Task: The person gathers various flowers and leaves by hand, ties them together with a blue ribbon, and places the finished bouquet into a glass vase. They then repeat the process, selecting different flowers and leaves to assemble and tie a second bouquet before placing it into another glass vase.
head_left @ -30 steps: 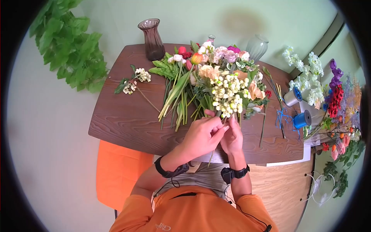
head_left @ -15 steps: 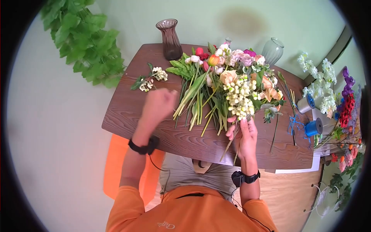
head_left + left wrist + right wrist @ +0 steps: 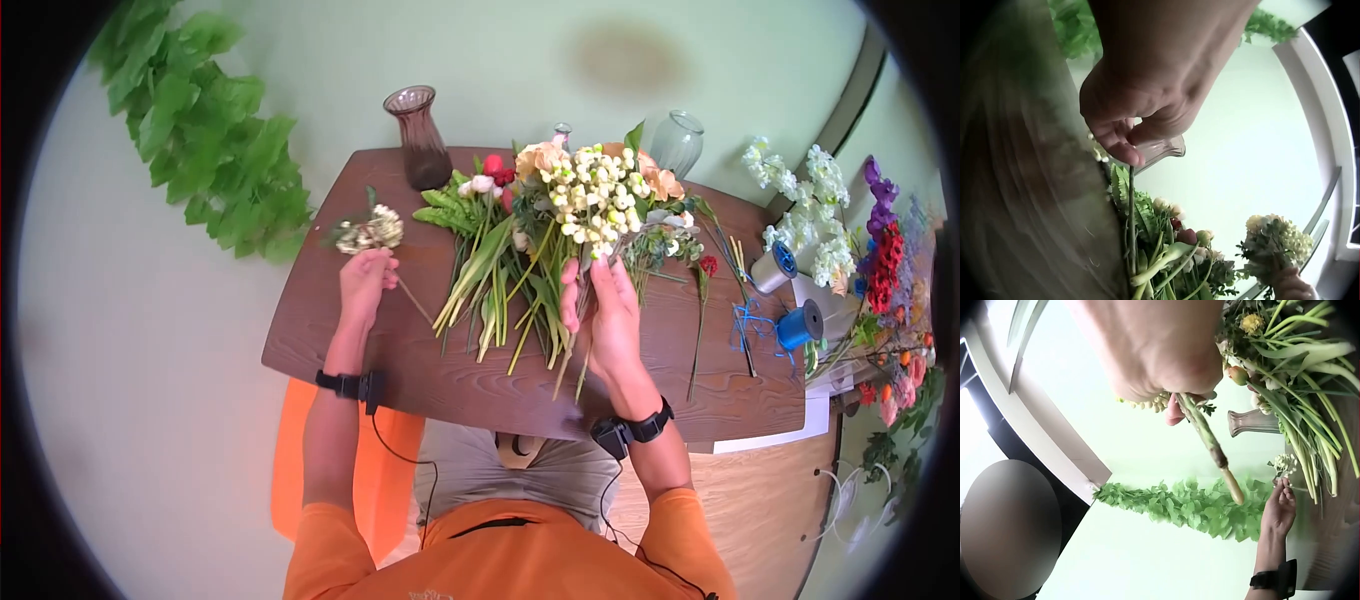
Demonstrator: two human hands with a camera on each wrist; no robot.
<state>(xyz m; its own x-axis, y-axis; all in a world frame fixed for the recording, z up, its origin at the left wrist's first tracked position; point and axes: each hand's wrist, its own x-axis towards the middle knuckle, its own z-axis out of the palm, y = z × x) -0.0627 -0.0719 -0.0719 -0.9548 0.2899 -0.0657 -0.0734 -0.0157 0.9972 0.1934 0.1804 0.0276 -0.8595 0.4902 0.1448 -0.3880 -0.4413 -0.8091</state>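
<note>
At the table's left side, my left hand [image 3: 364,290] pinches the thin brown stem [image 3: 1132,215] of a white-berry sprig [image 3: 371,232] just below its cluster. My right hand [image 3: 614,325] grips a small bunch by its stems [image 3: 1207,439] and holds it up. Cream-white berries [image 3: 598,197] fill the front of that bunch, with peach flowers [image 3: 541,158] around their upper edge. Loose flowers with long green stems [image 3: 492,290] lie between the two hands, partly behind the raised bunch.
A purplish glass vase [image 3: 416,140] stands at the back left, a clear vase [image 3: 678,145] behind the bunch. Ribbon spools [image 3: 799,325] and a red flower stem [image 3: 701,320] lie at the right. Taller flowers [image 3: 872,255] crowd beyond the right edge; green vines [image 3: 200,130] hang at left.
My left hand left the bunch, crossed leftward over the table and took the berry sprig by its stem. My right hand kept the bunch and raised it, moving it slightly away from my body.
</note>
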